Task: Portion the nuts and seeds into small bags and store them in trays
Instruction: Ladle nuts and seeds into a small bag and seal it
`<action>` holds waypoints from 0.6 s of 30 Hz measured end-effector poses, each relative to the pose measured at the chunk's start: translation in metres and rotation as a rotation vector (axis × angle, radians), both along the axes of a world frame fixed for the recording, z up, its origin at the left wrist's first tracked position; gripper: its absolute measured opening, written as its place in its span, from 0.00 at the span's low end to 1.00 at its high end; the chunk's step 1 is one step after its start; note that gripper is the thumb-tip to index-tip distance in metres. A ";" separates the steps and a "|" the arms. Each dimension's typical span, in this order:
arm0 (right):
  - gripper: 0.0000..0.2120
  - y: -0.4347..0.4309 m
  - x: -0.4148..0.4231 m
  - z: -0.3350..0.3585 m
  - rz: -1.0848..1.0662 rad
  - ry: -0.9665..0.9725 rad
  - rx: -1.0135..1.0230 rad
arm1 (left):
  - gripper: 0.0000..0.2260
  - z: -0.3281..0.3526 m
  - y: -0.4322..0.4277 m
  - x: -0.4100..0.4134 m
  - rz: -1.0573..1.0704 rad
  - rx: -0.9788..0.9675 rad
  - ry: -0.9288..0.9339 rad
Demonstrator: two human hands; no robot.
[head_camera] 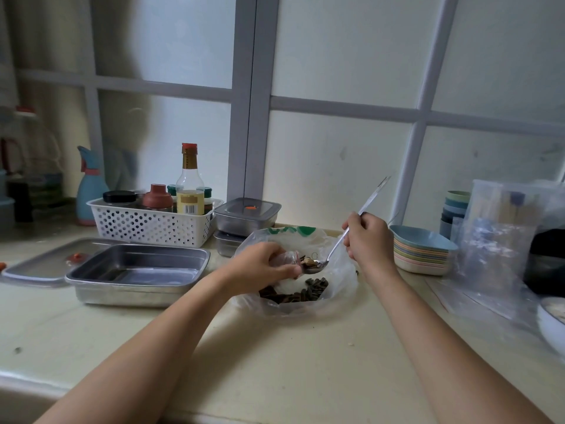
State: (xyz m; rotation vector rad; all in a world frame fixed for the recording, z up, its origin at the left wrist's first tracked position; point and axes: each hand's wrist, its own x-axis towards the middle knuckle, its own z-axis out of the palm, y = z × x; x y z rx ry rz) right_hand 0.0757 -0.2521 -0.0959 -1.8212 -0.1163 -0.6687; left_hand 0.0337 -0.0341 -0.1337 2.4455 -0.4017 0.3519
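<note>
The left hand (263,264) pinches a small bag (289,258) at frame centre; the right hand (365,237) grips a spoon (339,243) tipping seeds (315,284), seemingly into it; the tray (137,272) at left holds no bags yet.

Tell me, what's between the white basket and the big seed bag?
Two lidded steel boxes, stacked, sit there in the head view.

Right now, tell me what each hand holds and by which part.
The left hand grips the small clear bag near its mouth. The right hand holds the spoon by the middle of its handle, its bowl carrying seeds.
</note>
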 end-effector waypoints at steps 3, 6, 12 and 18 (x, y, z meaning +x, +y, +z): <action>0.16 0.001 0.000 0.000 0.025 -0.035 -0.042 | 0.21 -0.003 -0.003 0.001 0.008 0.031 -0.009; 0.16 0.003 0.000 0.000 0.046 -0.081 -0.068 | 0.22 -0.004 -0.006 0.002 0.022 0.060 -0.032; 0.16 0.004 -0.004 0.004 0.018 -0.141 -0.085 | 0.20 -0.003 -0.004 0.004 0.031 0.008 -0.062; 0.15 0.002 0.001 0.003 0.009 -0.064 -0.014 | 0.21 -0.003 -0.005 0.005 0.025 -0.001 -0.058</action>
